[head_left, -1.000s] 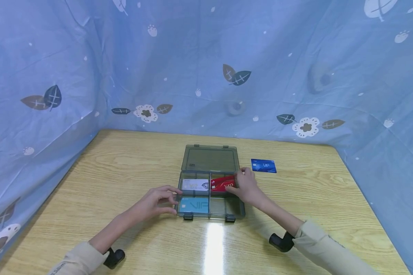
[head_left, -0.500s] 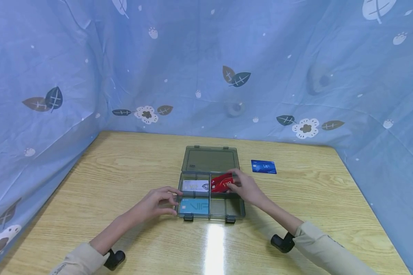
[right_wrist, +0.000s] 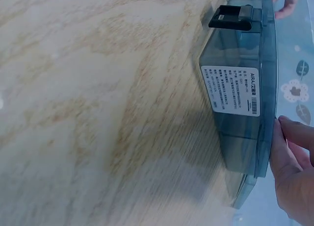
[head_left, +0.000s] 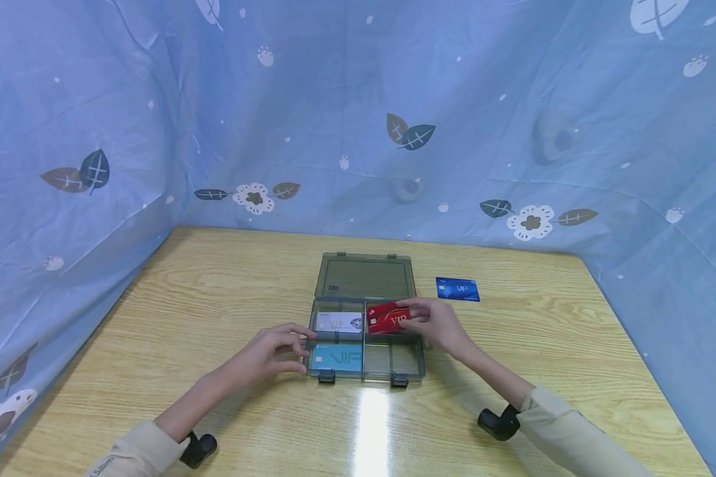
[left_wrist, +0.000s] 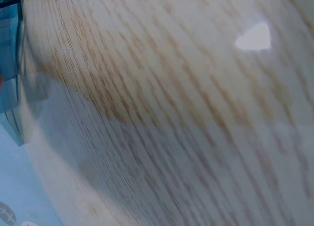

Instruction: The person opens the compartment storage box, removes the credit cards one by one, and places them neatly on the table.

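Observation:
A smoky clear plastic box (head_left: 394, 375) with several compartments lies with its lid (head_left: 366, 277) folded back. My right hand (head_left: 438, 323) pinches the right end of a red VIP card (head_left: 388, 319) between thumb and fingers, over the back right compartment. A white VIP card (head_left: 339, 322) lies in the back left compartment. In front of it, a light blue VIP card (head_left: 337, 357) fills the front left one. My left hand (head_left: 274, 349) rests with loosely bent fingers at the box's left wall. The right wrist view shows the box's side label (right_wrist: 233, 91) below my right fingers.
A dark blue VIP card (head_left: 457, 289) lies flat on the wooden table (head_left: 233, 278), right of the lid. Two latches (head_left: 399, 379) stick out at the box's front edge. A blue patterned cloth (head_left: 334, 132) hangs behind and beside the table.
My right hand has drawn back slightly to the right and now pinches the red card's right end. The card has tilted and settled a little within its compartment's outline. My left hand stays put.

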The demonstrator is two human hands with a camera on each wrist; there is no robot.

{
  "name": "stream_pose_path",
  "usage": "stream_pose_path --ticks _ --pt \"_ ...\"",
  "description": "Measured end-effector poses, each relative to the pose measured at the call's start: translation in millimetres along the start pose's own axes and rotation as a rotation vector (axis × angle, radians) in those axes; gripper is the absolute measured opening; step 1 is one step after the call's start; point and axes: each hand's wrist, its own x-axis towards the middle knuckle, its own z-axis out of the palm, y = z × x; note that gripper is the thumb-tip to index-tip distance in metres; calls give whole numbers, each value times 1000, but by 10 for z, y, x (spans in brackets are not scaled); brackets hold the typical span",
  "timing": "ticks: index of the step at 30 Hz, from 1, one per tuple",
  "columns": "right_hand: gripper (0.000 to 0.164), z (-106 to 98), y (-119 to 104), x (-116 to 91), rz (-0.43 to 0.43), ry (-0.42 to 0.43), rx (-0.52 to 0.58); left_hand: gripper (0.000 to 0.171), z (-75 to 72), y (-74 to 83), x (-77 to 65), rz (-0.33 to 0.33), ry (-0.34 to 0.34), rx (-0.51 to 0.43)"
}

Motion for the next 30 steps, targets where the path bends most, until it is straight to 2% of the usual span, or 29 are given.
stream_pose_path --ticks 5,17,22,30 --pt "38 -75 42 -40 71 -14 110 17 0 1 3 -2 1 -8" --pt "49 -256 144 -100 140 -72 292 16 -5 19 5 -34 -5 -2" --pt "51 -311 207 -114 135 -99 394 16 -3 23 8 -43 -2 7" --pt "53 -395 300 -143 98 -125 396 15 -6 63 13 -36 4 10"
